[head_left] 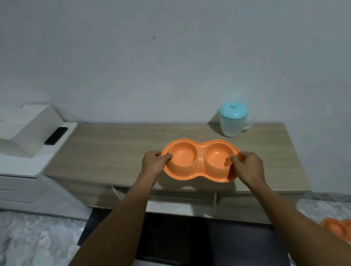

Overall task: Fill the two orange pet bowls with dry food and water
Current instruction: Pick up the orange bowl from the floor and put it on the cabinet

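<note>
- So the orange double bowl [201, 159] is held at both ends, low over the near half of the wooden bench [108, 147]. I can't tell if it's actually touching the top or just above it.
- Its long axis runs left to right across the view, dipping a bit toward the right end, so each hand gets one short end.
- Left hand [155, 162] has its fingers [166, 157] curled over the left rim, pinching it. Right hand [248, 165] does the same on the right rim, thumb on top.
- Both wells look empty, no kibble or water in there yet.
- The teal-lidded container [234, 118] sits at the back right of the bench, against the wall and well apart from the bowl. The right hand is the nearer one to it, so I'd guess that hand goes for it once the bowl is let go.
- There's a second orange double bowl [346, 231] down on the floor at the right, a bit blurry.
</note>
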